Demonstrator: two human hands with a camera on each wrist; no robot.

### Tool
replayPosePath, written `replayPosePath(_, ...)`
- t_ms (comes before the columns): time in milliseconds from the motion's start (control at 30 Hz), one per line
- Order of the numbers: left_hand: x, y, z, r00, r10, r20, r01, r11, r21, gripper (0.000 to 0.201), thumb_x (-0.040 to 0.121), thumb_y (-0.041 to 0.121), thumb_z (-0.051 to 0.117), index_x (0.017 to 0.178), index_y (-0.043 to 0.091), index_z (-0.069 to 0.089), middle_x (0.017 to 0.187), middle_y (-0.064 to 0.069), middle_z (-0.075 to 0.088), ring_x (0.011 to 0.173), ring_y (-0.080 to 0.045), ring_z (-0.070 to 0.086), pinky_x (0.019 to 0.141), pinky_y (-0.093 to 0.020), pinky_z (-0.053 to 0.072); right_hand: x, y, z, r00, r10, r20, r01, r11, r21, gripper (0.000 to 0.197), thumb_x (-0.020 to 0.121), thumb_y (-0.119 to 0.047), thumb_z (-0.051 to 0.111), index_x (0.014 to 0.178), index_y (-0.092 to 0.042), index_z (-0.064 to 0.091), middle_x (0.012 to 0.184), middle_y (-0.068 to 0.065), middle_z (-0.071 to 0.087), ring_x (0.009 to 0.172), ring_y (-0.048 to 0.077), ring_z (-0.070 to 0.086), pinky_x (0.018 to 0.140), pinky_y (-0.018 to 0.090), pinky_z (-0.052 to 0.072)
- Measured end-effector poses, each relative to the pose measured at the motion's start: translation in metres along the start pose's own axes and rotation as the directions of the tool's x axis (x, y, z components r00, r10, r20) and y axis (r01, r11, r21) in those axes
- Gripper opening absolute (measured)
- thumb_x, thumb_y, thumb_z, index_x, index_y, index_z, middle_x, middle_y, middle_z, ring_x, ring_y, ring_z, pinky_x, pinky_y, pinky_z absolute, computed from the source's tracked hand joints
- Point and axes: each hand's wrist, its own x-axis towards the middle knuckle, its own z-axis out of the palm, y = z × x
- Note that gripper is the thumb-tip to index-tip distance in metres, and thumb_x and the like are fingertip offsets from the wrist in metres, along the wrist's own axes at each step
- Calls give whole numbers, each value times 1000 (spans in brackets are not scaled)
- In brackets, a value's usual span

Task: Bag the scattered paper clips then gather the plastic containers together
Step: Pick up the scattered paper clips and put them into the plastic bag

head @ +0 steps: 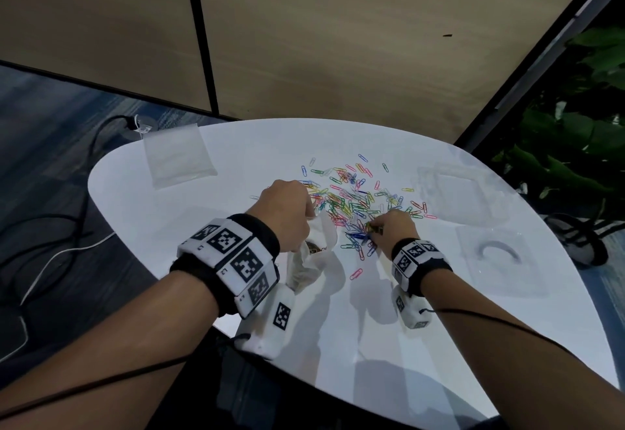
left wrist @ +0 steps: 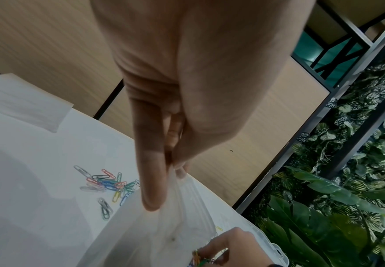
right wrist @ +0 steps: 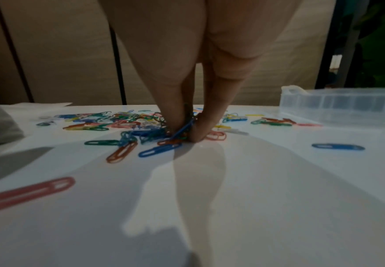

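Observation:
Several coloured paper clips lie scattered over the middle of the white table. My left hand pinches the top edge of a thin white plastic bag, held up off the table; in the left wrist view its thumb and fingers pinch the bag edge. My right hand is down on the pile, its fingertips pinching a bunch of paper clips against the table. Two clear plastic containers lie on the right, one further back and one nearer.
A flat clear bag lies at the table's far left edge. A clear container wall stands right of my right hand. Cables run over the floor to the left. Green plants stand to the right, wooden panels behind.

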Motion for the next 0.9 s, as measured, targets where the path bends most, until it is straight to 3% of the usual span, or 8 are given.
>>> replayPosePath(133, 1, -1, 1, 1000, 0, 11, 0, 1000, 11, 29, 90, -4, 56, 111, 10, 72, 99, -11, 74, 82, -27, 73, 81, -37, 62, 6, 8, -8, 991, 127, 37, -129, 991, 46, 14, 86, -18, 69, 96, -16, 79, 92, 7, 76, 85, 22, 68, 87, 27, 56)
replayPosePath(233, 1, 0, 0, 1000, 2, 13, -2, 1000, 12, 31, 90, -4, 56, 112, 10, 72, 104, -13, 73, 89, -29, 73, 84, -38, 61, 9, 26, -10, 952, 255, 167, -297, 899, 323, 14, 76, -11, 79, 90, -14, 81, 89, 4, 78, 86, 18, 72, 88, 31, 57)
replayPosePath(367, 0, 2, -1, 1000, 3, 8, -3, 1000, 10, 30, 91, -4, 55, 112, 9, 71, 105, -13, 73, 92, -30, 72, 87, -38, 60, -2, 23, -24, 920, 164, 355, -391, 388, 835, 28, 76, 1, 76, 102, 12, 69, 104, 25, 71, 85, 24, 71, 87, 36, 59)
replayPosePath(433, -1, 3, -1, 1000, 1, 10, -1, 1000, 4, 31, 91, -5, 54, 112, 9, 72, 105, -14, 73, 92, -30, 73, 86, -38, 60, -12, 8, -39, 921, 63, 384, -389, 128, 912, 27, 80, 6, 71, 105, 14, 67, 103, 23, 71, 84, 23, 72, 76, 27, 61)
replayPosePath(500, -2, 5, -1, 1000, 3, 4, -3, 1000, 2, 32, 92, -4, 53, 114, 9, 71, 108, -14, 73, 96, -30, 72, 90, -37, 59, -26, -10, -56, 912, -41, 408, -408, 3, 913, 24, 85, 7, 66, 108, 11, 65, 105, 18, 72, 88, 21, 73, 70, 20, 59)
replayPosePath(633, -5, 7, 0, 1000, 2, -23, -2, 1000, 1, 33, 92, -3, 52, 116, 10, 72, 109, -12, 74, 101, -29, 71, 92, -34, 58, -53, -43, -70, 869, -224, 441, -449, 16, 893, 23, 89, 3, 60, 111, 8, 65, 99, 10, 75, 90, 14, 73, 71, 16, 56)
replayPosePath(733, -6, 9, 0, 999, 3, -40, -3, 1000, 0, 32, 92, -1, 53, 115, 11, 72, 108, -12, 74, 99, -29, 72, 91, -34, 58, -69, -61, -66, 857, -266, 442, -414, 159, 896, 22, 86, 6, 64, 108, 9, 66, 94, 13, 74, 84, 18, 73, 75, 20, 58)
replayPosePath(900, -5, 10, 6, 999, 27, -19, -27, 999, -19, 24, 89, 1, 59, 103, 11, 77, 101, -13, 74, 85, -28, 72, 83, -37, 61, -75, -83, -50, 939, -142, 313, -222, 445, 868, 18, 82, 8, 68, 100, 11, 70, 94, 26, 71, 71, 24, 70, 76, 27, 61)
